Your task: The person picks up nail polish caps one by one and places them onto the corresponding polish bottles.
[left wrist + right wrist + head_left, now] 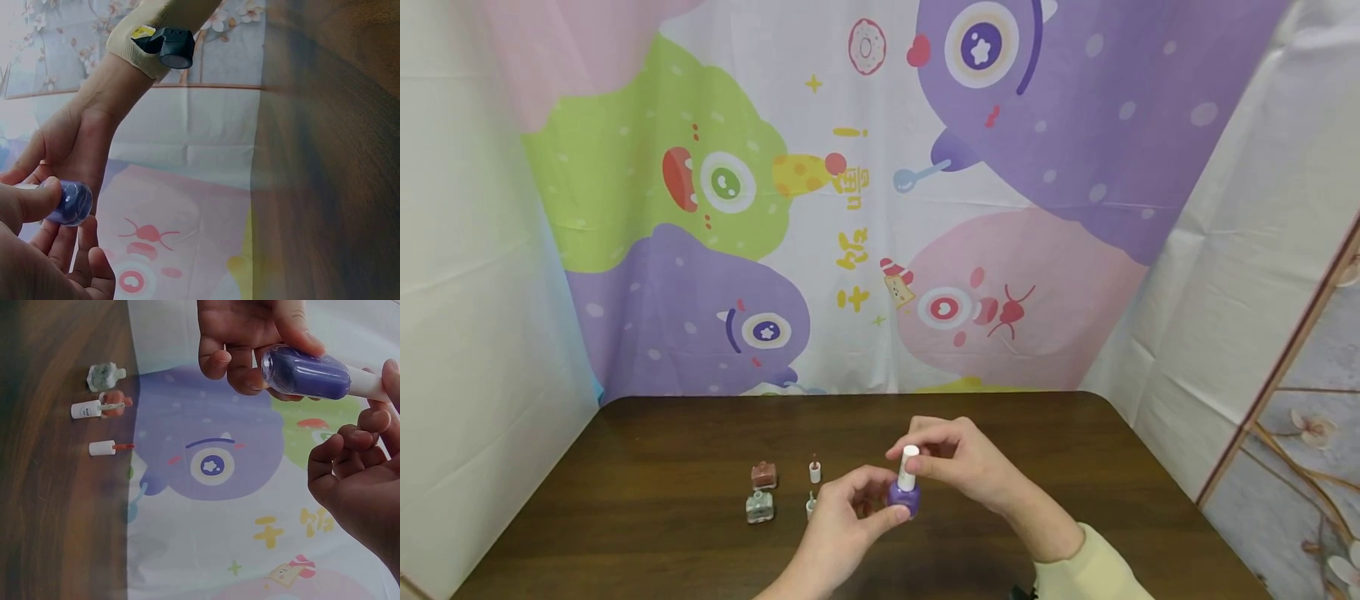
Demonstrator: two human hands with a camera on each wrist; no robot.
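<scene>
In the head view my left hand holds a purple nail polish bottle by its glass body, thumb across the front. My right hand pinches the white cap between thumb and fingers. The cap sits on the bottle's neck, and the bottle is raised over the table, tilted slightly. The right wrist view shows the purple bottle side-on between both hands, with the white cap at my right fingertips. In the left wrist view the bottle's rounded base shows past my left thumb.
On the dark wooden table, left of my hands, stand uncapped brown and silvery polish bottles. Two white brush caps stand beside them, one with a reddish brush, the other partly behind my left hand. A cartoon curtain hangs behind.
</scene>
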